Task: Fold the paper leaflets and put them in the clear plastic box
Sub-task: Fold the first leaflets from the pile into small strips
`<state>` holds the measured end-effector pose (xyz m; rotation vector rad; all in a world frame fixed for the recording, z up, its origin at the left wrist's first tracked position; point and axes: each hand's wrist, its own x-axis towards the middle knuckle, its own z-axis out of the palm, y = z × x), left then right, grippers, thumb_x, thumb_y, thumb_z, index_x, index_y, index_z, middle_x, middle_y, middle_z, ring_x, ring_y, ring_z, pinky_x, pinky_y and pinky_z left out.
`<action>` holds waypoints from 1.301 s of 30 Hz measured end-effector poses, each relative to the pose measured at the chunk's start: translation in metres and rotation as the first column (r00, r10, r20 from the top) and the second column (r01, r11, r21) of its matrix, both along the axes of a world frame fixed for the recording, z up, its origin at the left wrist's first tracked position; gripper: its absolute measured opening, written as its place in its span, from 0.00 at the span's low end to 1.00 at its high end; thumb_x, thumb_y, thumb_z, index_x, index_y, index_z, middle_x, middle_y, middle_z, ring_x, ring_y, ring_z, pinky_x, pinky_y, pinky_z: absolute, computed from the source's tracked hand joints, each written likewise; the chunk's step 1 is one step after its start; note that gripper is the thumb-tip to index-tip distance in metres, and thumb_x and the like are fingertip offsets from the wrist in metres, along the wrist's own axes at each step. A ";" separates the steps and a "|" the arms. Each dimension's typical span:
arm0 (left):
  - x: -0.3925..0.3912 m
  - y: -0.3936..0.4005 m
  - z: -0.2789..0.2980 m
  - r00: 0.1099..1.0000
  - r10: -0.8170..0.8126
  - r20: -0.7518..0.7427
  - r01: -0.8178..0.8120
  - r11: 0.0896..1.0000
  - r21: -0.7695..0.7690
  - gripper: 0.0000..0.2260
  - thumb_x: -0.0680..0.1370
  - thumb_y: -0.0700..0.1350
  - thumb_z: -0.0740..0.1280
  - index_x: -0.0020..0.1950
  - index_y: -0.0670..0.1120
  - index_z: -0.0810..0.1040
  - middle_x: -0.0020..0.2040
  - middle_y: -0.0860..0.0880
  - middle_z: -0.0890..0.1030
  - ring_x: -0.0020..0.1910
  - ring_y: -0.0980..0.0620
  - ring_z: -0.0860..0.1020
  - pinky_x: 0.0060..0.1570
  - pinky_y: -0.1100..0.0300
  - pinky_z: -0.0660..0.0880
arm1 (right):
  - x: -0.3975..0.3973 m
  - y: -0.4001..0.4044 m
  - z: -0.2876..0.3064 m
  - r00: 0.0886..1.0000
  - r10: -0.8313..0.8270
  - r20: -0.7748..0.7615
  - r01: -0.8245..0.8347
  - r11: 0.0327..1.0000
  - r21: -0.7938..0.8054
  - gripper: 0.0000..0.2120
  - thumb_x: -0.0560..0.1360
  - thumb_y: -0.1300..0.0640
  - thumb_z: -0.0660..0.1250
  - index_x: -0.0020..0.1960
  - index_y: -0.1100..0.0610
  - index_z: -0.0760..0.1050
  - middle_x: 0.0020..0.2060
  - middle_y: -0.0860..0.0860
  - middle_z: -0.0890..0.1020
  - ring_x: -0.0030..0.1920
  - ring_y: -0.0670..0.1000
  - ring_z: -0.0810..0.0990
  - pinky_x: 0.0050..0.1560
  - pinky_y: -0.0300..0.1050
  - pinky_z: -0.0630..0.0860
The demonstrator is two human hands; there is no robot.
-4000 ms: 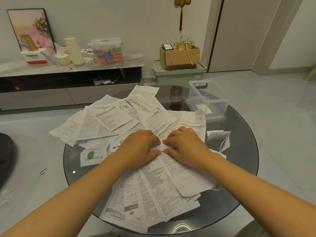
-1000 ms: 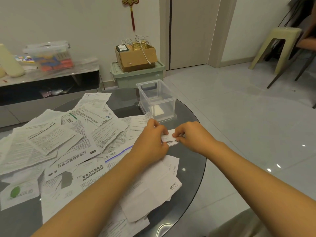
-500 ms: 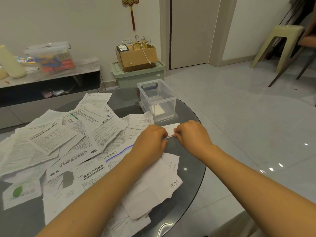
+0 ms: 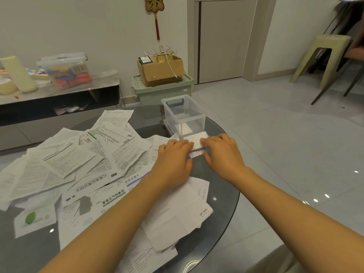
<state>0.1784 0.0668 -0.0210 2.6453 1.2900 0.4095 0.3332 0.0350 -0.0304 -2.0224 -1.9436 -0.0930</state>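
Observation:
A small folded white leaflet [image 4: 195,139] lies on the round dark glass table [image 4: 220,186], just in front of the clear plastic box [image 4: 190,117]. My left hand [image 4: 174,157] and my right hand [image 4: 223,152] press flat on it from either side, fingertips nearly meeting over its crease. Most of the leaflet is hidden under my fingers. The box stands open at the table's far edge with a pale folded piece [image 4: 186,129] at its bottom. A wide pile of unfolded printed leaflets [image 4: 78,162] covers the table's left and near parts.
Beyond the table stand a green bin [image 4: 163,89] topped by a cardboard box [image 4: 160,67], and a low cabinet [image 4: 59,91] with a lidded container at the left. A pale plastic stool [image 4: 323,54] stands at the far right on the tiled floor.
The view swung right from the leaflet pile toward the box. My hands brought the small leaflet down from a pinch onto the glass and now press it flat.

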 end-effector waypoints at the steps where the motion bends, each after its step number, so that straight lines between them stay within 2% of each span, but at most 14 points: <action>1: -0.001 0.000 0.003 0.999 0.003 0.044 -0.004 1.000 0.011 0.21 0.80 0.46 0.58 0.73 0.50 0.64 0.73 0.53 0.64 0.71 0.51 0.58 0.67 0.55 0.51 | -0.001 0.000 0.003 1.000 0.010 -0.010 -0.010 1.000 0.028 0.18 0.78 0.54 0.61 0.68 0.52 0.70 0.63 0.47 0.75 0.62 0.52 0.66 0.59 0.43 0.60; 6: -0.008 -0.004 0.017 0.977 0.016 0.212 -0.024 0.999 0.032 0.17 0.79 0.44 0.61 0.67 0.50 0.72 0.70 0.53 0.70 0.69 0.53 0.62 0.66 0.56 0.54 | -0.017 -0.003 0.011 0.996 0.074 -0.051 -0.064 0.980 0.188 0.15 0.75 0.56 0.65 0.62 0.55 0.77 0.57 0.50 0.80 0.59 0.53 0.71 0.56 0.43 0.64; 10: -0.022 -0.015 0.024 0.983 0.033 0.182 -0.039 0.999 0.025 0.16 0.79 0.44 0.60 0.67 0.51 0.72 0.69 0.54 0.70 0.69 0.54 0.62 0.66 0.57 0.54 | -0.028 -0.008 0.013 0.991 0.115 -0.074 -0.090 0.956 0.279 0.10 0.71 0.61 0.69 0.53 0.58 0.81 0.47 0.53 0.83 0.51 0.56 0.75 0.49 0.47 0.71; 14: -0.047 -0.025 0.030 0.993 0.114 -0.032 -0.116 0.990 -0.079 0.17 0.80 0.48 0.58 0.69 0.52 0.69 0.71 0.53 0.68 0.69 0.51 0.62 0.67 0.52 0.55 | -0.037 -0.013 0.015 0.987 0.140 -0.073 -0.127 0.979 0.160 0.12 0.76 0.58 0.64 0.57 0.55 0.80 0.52 0.51 0.81 0.57 0.53 0.72 0.54 0.44 0.68; 19: -0.077 -0.034 0.036 0.942 0.084 -0.324 -0.172 0.952 -0.255 0.23 0.77 0.56 0.62 0.71 0.52 0.65 0.69 0.50 0.68 0.68 0.48 0.65 0.67 0.50 0.59 | -0.047 -0.020 0.016 0.973 0.223 -0.053 -0.223 0.975 0.012 0.13 0.78 0.54 0.61 0.60 0.51 0.78 0.53 0.47 0.79 0.57 0.49 0.69 0.49 0.39 0.65; 22: -0.088 -0.038 0.033 0.930 0.051 -0.365 -0.174 0.934 -0.311 0.31 0.75 0.60 0.65 0.74 0.53 0.58 0.72 0.51 0.63 0.70 0.48 0.62 0.67 0.50 0.60 | -0.050 -0.022 0.014 0.960 0.271 -0.062 -0.275 0.960 -0.059 0.13 0.77 0.51 0.62 0.60 0.49 0.77 0.54 0.45 0.79 0.57 0.48 0.68 0.50 0.39 0.66; 26: -0.098 -0.037 0.023 0.924 0.087 -0.372 -0.198 0.942 -0.272 0.43 0.71 0.63 0.68 0.77 0.53 0.47 0.75 0.49 0.58 0.73 0.47 0.59 0.71 0.48 0.58 | -0.054 -0.023 0.013 0.946 0.315 -0.079 -0.324 0.929 -0.178 0.15 0.76 0.46 0.64 0.61 0.47 0.77 0.54 0.44 0.79 0.58 0.46 0.68 0.51 0.40 0.67; 29: -0.102 -0.034 0.019 0.940 0.140 -0.312 -0.234 0.928 -0.290 0.46 0.68 0.62 0.71 0.77 0.54 0.46 0.73 0.47 0.59 0.71 0.45 0.62 0.69 0.48 0.62 | -0.056 -0.023 0.014 0.942 0.328 -0.070 -0.335 0.917 -0.215 0.17 0.75 0.44 0.65 0.62 0.47 0.75 0.56 0.45 0.78 0.60 0.47 0.68 0.54 0.37 0.64; 32: -0.104 -0.029 0.020 0.970 0.190 -0.151 -0.228 0.928 -0.296 0.41 0.70 0.54 0.73 0.76 0.57 0.52 0.69 0.50 0.61 0.66 0.48 0.66 0.60 0.55 0.69 | -0.057 -0.023 0.017 0.943 0.323 -0.082 -0.333 0.915 -0.226 0.18 0.75 0.44 0.65 0.63 0.46 0.75 0.57 0.45 0.78 0.59 0.47 0.68 0.55 0.39 0.66; 36: -0.106 -0.022 0.023 0.972 0.232 -0.031 -0.235 0.960 -0.152 0.29 0.76 0.42 0.66 0.74 0.56 0.58 0.63 0.50 0.69 0.58 0.51 0.72 0.52 0.58 0.72 | -0.058 -0.025 0.020 0.943 0.324 -0.079 -0.334 0.912 -0.239 0.18 0.74 0.44 0.66 0.63 0.46 0.74 0.56 0.45 0.78 0.58 0.47 0.68 0.54 0.41 0.69; 39: -0.108 -0.019 0.022 0.959 0.283 0.029 -0.283 0.959 0.003 0.25 0.78 0.40 0.61 0.74 0.53 0.59 0.58 0.49 0.74 0.53 0.49 0.74 0.50 0.55 0.73 | -0.064 -0.025 0.024 0.926 0.374 -0.054 -0.376 0.899 -0.225 0.17 0.74 0.43 0.66 0.62 0.45 0.75 0.56 0.45 0.77 0.56 0.46 0.67 0.52 0.39 0.65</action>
